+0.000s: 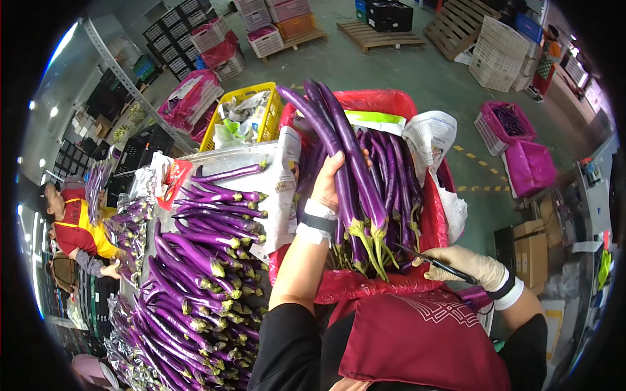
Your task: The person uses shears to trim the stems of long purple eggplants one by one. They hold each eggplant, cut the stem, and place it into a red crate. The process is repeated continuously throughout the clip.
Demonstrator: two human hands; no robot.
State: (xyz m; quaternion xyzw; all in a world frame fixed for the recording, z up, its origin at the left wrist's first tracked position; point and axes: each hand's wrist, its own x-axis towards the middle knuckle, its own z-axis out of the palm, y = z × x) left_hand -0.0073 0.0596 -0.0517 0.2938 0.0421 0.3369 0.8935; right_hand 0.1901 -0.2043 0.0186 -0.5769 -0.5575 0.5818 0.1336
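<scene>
My bare left hand (328,182) grips a few long purple eggplants (353,171), their stems pointing down towards me. They are held over a crate lined with red plastic (434,215). My right hand (469,266), in a pale glove, holds dark scissors (442,264) whose blades point left, just right of the green stems (379,249). Whether the blades touch a stem cannot be made out. More eggplants (391,171) lie in the crate, partly hidden behind the held ones. To my left, a large pile of eggplants (195,293) covers part of a metal table (230,159).
A yellow basket (275,110) with plastic scraps stands beyond the table. Newspaper (286,181) drapes the crate's left rim. At left, a person (80,220) in a yellow apron holds eggplants. Pink-lined crates (530,166) stand on the floor at right, and wooden pallets (379,36) lie farther off.
</scene>
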